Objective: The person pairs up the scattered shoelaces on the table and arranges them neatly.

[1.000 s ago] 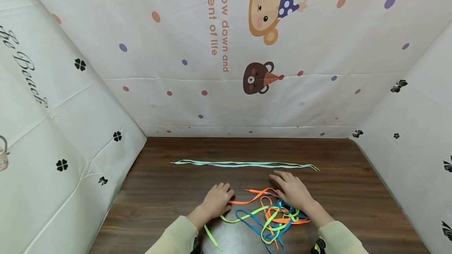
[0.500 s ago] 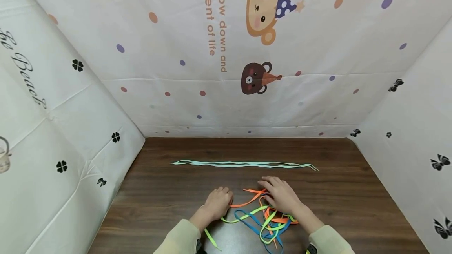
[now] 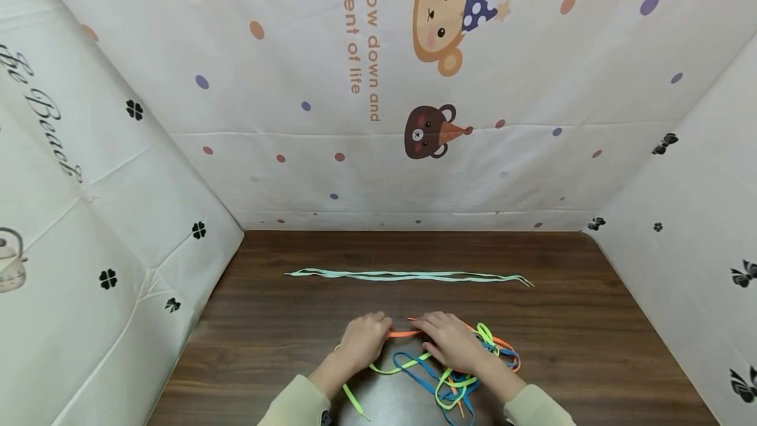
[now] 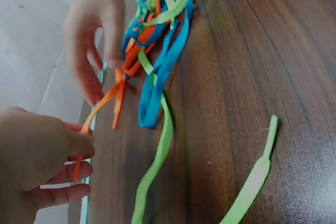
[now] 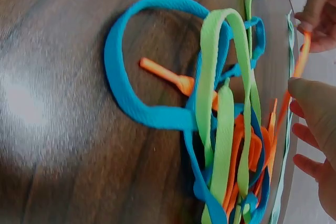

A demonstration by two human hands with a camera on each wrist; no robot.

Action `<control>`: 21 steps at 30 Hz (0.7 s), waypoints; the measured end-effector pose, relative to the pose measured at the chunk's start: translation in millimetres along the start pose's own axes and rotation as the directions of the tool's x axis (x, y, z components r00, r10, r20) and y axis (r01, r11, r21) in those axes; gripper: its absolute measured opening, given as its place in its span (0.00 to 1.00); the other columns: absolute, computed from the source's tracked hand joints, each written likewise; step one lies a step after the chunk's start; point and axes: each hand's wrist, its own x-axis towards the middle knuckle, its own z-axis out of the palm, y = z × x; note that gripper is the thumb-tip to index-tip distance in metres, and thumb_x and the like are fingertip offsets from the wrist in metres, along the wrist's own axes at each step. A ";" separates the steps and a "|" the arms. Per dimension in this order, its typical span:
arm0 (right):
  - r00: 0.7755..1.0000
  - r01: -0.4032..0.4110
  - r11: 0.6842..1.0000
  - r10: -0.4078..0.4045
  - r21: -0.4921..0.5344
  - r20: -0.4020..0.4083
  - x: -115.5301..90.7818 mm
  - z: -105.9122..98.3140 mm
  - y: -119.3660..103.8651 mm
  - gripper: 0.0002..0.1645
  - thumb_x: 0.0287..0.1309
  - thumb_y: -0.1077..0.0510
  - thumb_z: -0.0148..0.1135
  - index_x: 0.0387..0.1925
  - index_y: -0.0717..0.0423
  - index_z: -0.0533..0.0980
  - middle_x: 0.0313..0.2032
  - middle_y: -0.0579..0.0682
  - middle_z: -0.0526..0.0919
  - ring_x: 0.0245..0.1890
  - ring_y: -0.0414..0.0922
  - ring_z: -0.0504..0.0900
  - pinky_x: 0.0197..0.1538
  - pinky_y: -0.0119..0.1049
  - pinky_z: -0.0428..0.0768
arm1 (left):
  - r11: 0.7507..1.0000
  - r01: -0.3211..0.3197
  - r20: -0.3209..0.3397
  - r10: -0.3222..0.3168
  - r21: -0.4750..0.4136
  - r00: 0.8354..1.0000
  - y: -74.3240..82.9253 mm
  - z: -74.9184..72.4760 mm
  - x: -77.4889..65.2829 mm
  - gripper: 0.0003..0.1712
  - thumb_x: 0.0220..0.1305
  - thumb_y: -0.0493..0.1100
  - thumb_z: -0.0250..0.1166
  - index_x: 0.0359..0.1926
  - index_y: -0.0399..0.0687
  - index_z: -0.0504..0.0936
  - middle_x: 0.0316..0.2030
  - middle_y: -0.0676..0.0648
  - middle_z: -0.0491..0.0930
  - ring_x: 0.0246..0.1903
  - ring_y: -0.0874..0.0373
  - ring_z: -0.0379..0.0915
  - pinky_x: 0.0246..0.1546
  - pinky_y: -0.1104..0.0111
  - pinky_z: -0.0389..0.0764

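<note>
My left hand [image 3: 363,340] pinches an orange shoelace [image 4: 100,104] near one end, its tip hanging below the thumb in the left wrist view. The lace runs over to my right hand [image 3: 451,342], whose thumb and fingers stand apart right beside it. Under and around the right hand lies a loose tangle of orange, blue and green laces. A blue shoelace [image 5: 113,56] forms a wide loop on the table side of this tangle. From the tangle a green shoelace [image 4: 164,140] trails leftward, passing below the left hand. Part of the tangle is hidden by the right hand.
Pale mint shoelaces [image 3: 408,276] lie stretched side to side farther back on the dark wooden table [image 3: 284,334]. White printed cloth [image 3: 331,176] stands behind the table, and similar cloth walls flank it.
My right hand has moved left and nearer to the left hand. Part of the tangle now shows on its far right side. The left hand stays in nearly the same spot.
</note>
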 end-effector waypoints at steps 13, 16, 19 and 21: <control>0.998 0.008 1.000 -0.009 -0.023 -0.068 7.2 4.8 -12.6 0.03 0.57 0.54 0.61 0.31 0.44 0.74 0.30 0.38 0.71 0.30 0.36 0.68 0.34 0.33 0.68 | 0.998 -0.066 -0.133 0.066 0.010 0.989 -0.8 -17.3 -4.7 0.05 0.53 0.44 0.68 0.28 0.53 0.79 0.24 0.56 0.71 0.20 0.64 0.67 0.19 0.75 0.70; 0.998 0.012 1.000 -0.014 -0.029 -0.065 7.5 3.1 -14.0 0.07 0.58 0.55 0.60 0.27 0.43 0.70 0.27 0.37 0.67 0.28 0.35 0.64 0.34 0.31 0.65 | 0.997 -0.069 -0.155 0.071 0.016 0.985 -3.1 -18.3 -6.7 0.06 0.51 0.43 0.69 0.27 0.53 0.79 0.23 0.56 0.71 0.20 0.63 0.68 0.19 0.74 0.70; 0.998 0.012 1.000 -0.013 -0.019 -0.058 7.0 0.9 -14.9 0.08 0.59 0.56 0.58 0.26 0.43 0.69 0.26 0.36 0.66 0.28 0.35 0.63 0.34 0.31 0.65 | 0.998 -0.065 -0.157 0.067 0.016 0.985 -7.3 -18.1 -10.4 0.06 0.48 0.41 0.70 0.27 0.52 0.79 0.23 0.55 0.71 0.21 0.62 0.69 0.19 0.73 0.70; 0.999 0.010 1.000 -0.010 -0.007 -0.045 6.2 -1.4 -15.3 0.07 0.61 0.56 0.56 0.27 0.44 0.69 0.26 0.36 0.65 0.28 0.35 0.63 0.34 0.31 0.64 | 0.998 -0.060 -0.150 0.061 0.017 0.987 -10.9 -17.9 -13.8 0.07 0.47 0.40 0.70 0.27 0.52 0.79 0.23 0.55 0.71 0.21 0.62 0.69 0.19 0.73 0.70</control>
